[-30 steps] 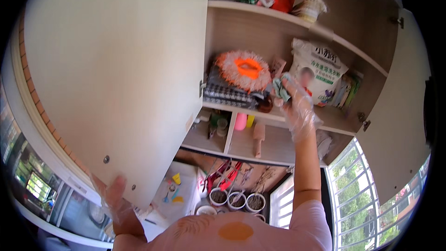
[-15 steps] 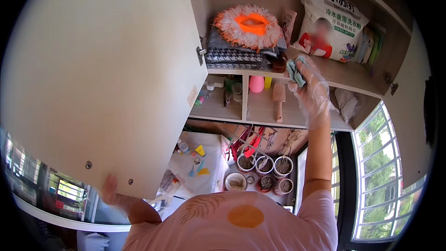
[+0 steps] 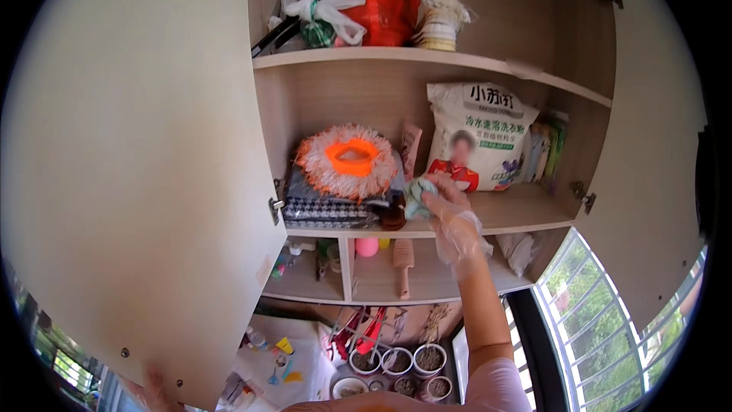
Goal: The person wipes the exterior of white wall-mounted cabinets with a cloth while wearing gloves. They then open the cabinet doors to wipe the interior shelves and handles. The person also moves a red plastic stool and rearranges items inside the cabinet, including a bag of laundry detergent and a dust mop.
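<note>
My right hand [image 3: 456, 221], in a clear plastic glove, is closed round a crumpled pale green cloth [image 3: 418, 198]. It is at the front of the middle cabinet shelf [image 3: 526, 214], just below a large white bag of washing powder [image 3: 482, 137]. Left of the cloth, a dark brown object [image 3: 392, 214] sits beside folded items in plastic [image 3: 328, 214], topped by an orange and white fluffy mop head [image 3: 351, 159]. At the lower left, my left hand [image 3: 152, 391] is by the bottom edge of the open cabinet door [image 3: 145, 168]; its fingers are blurred.
The upper shelf [image 3: 503, 69] holds a red bag [image 3: 385, 8] and a wrapped white stack [image 3: 440, 23]. A wooden-looking brush [image 3: 403, 267] stands in the lower compartment. Several plant pots [image 3: 431, 360] are below. A second door [image 3: 648, 137] hangs open at right.
The view has tilted up, bringing the upper shelf into sight. My right hand with the cloth has moved from the shelf's front edge further onto the shelf. My left hand remains by the door's bottom edge.
</note>
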Demonstrator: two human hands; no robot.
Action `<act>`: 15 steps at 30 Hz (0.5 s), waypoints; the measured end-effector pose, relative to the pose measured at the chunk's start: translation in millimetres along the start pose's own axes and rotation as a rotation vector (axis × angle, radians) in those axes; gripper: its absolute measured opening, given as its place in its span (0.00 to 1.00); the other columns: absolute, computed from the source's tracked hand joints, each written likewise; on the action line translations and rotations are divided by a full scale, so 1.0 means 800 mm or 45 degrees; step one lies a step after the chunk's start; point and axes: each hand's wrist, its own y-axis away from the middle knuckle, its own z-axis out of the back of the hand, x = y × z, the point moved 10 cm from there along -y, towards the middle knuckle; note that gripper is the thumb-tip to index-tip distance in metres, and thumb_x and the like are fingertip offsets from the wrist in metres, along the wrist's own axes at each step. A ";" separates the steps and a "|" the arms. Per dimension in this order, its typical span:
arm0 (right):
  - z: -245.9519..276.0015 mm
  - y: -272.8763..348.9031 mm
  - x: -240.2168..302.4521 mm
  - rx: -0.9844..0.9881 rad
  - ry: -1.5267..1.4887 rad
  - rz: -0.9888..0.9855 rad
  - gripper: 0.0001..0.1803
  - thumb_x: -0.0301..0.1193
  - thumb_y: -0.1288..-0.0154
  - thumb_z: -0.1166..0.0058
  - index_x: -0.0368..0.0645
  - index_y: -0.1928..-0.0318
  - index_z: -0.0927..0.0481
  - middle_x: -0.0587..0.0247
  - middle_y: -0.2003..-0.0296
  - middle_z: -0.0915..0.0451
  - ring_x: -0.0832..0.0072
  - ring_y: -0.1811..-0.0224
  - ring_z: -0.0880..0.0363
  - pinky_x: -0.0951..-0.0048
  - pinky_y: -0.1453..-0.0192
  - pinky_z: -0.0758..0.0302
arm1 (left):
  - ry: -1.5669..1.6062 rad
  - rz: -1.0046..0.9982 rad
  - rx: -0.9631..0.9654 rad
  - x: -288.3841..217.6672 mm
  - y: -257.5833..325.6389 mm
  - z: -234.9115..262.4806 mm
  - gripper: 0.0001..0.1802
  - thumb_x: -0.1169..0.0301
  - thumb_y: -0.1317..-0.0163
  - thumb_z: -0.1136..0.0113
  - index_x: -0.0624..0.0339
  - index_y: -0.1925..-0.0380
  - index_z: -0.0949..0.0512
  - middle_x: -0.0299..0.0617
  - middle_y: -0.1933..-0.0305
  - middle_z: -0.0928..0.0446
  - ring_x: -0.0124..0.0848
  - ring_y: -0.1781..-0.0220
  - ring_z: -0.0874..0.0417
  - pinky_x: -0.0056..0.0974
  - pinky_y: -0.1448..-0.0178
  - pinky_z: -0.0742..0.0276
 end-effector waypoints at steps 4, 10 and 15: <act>-0.055 -0.037 0.133 -0.094 0.549 0.624 0.09 0.23 0.45 0.47 0.42 0.61 0.23 0.64 0.65 0.24 0.76 0.62 0.26 0.78 0.61 0.29 | -0.437 -0.476 -0.200 -0.088 0.013 -0.013 0.26 0.58 0.43 0.42 0.63 0.50 0.34 0.51 0.54 0.28 0.43 0.55 0.26 0.47 0.47 0.30; -0.178 -0.084 0.255 -0.134 1.295 1.607 0.14 0.22 0.47 0.47 0.45 0.58 0.21 0.54 0.59 0.24 0.59 0.57 0.25 0.66 0.52 0.28 | -0.188 -0.692 0.007 -0.131 0.042 -0.047 0.23 0.60 0.43 0.43 0.62 0.54 0.33 0.50 0.57 0.28 0.43 0.57 0.26 0.47 0.49 0.30; -0.227 -0.175 0.206 0.048 2.071 1.441 0.11 0.29 0.45 0.52 0.43 0.61 0.20 0.52 0.62 0.22 0.56 0.58 0.24 0.61 0.53 0.27 | -0.022 -0.726 0.206 -0.144 0.060 -0.075 0.20 0.61 0.44 0.43 0.61 0.57 0.32 0.49 0.60 0.28 0.42 0.59 0.26 0.47 0.50 0.30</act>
